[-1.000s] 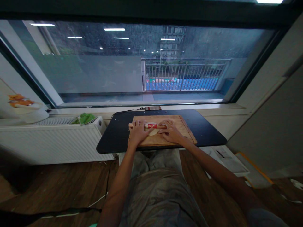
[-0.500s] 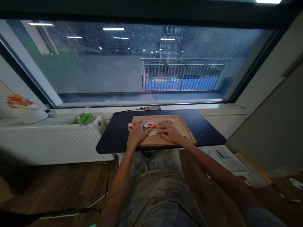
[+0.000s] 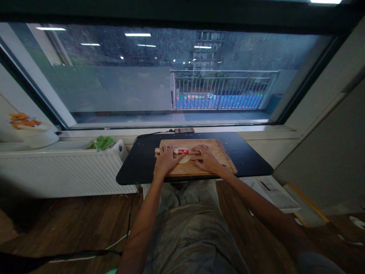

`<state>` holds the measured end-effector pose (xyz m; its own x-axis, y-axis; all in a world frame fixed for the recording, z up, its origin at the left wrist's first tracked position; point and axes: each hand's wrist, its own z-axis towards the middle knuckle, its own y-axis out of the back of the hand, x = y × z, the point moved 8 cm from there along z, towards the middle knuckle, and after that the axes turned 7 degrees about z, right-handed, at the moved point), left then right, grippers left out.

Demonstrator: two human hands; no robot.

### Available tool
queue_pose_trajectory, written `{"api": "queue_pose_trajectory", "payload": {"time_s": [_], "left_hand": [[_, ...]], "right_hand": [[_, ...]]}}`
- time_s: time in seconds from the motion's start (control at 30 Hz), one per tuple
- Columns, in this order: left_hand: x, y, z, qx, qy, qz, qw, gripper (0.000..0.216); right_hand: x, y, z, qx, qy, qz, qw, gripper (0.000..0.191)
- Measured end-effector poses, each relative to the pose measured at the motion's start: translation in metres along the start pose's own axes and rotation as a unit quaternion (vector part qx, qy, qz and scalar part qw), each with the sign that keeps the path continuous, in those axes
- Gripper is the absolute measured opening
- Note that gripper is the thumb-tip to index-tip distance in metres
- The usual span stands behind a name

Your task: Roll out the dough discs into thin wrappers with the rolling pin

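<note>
A wooden rolling pin [image 3: 181, 151] with a red label round its middle lies crosswise over a thin, pale, round piece of dough [image 3: 184, 159]. My left hand [image 3: 166, 159] grips the pin's left part, its fingers over the top. On the other side, my right hand [image 3: 207, 158] is closed on the right part, with the fingertips beside the dough's edge. Under them is a wooden cutting board [image 3: 221, 154]. The pin and my fingers cover part of the dough.
The board rests on a dark table [image 3: 251, 161] against the windowsill. A small flat device [image 3: 184, 130] with a cable sits at the back. To the left are a white radiator [image 3: 71, 171] and a green cloth [image 3: 103, 142]. A white box-like unit [image 3: 272, 190] stands low at right.
</note>
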<state>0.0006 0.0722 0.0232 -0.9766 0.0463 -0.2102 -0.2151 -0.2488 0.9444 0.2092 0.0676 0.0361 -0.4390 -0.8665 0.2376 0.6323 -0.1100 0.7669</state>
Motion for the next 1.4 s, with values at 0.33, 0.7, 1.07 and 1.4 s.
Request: {"api": "queue_pose_trajectory", "payload": {"time_s": [0.33, 0.7, 1.07, 1.4], "left_hand": [[-0.001, 0.002, 0.0, 0.003, -0.001, -0.001, 1.0, 0.077], [0.001, -0.001, 0.001, 0.003, -0.002, 0.002, 1.0, 0.079], [-0.001, 0.0, 0.0, -0.013, -0.009, 0.004, 1.0, 0.073], [0.001, 0.005, 0.002, -0.05, 0.004, -0.035, 0.998, 0.044]], "right_hand": [[0.002, -0.001, 0.001, 0.02, 0.014, -0.005, 1.0, 0.028], [0.001, -0.001, 0.0, -0.007, 0.009, -0.003, 1.0, 0.036], [0.001, -0.007, 0.001, 0.036, 0.016, -0.023, 0.999, 0.026], [-0.024, -0.005, 0.016, -0.01, -0.129, -0.108, 0.986, 0.058]]}}
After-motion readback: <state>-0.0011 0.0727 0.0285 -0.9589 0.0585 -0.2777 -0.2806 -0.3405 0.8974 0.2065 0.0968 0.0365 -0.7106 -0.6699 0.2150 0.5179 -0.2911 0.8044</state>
